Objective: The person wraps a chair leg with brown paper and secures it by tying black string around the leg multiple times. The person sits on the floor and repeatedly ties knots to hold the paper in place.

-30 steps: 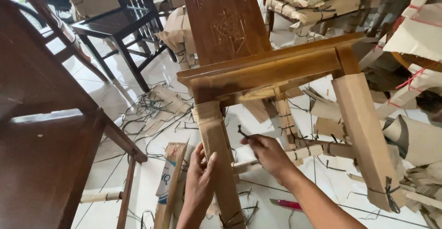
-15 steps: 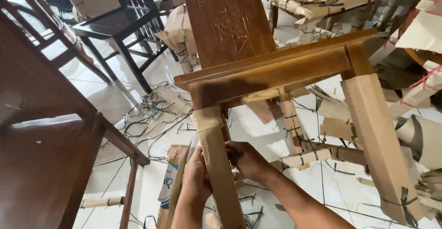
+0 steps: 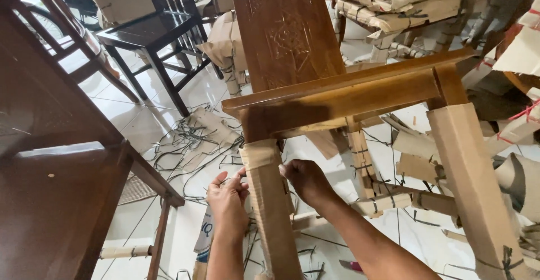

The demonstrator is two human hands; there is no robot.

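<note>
A wooden chair [image 3: 343, 97] lies tipped on the floor, its carved back [image 3: 287, 32] pointing away from me. Its near leg [image 3: 273, 212] is wrapped in brown cardboard. My left hand [image 3: 228, 201] presses against the left side of that wrapped leg, fingers partly spread. My right hand [image 3: 304, 180] grips the leg's right side near its top. A second wrapped leg [image 3: 472, 184] stands to the right. Whether either hand holds a small tool is hidden.
A dark wooden chair seat [image 3: 56, 212] fills the lower left. Another dark chair [image 3: 149, 32] stands at the back. Black strapping strips [image 3: 191, 145] and cardboard scraps litter the white tiled floor. Cardboard-wrapped furniture [image 3: 394, 4] is piled at the upper right.
My right hand moved left from the open floor area onto the wrapped leg. My left hand rose along the leg's left side. The view shifted slightly closer.
</note>
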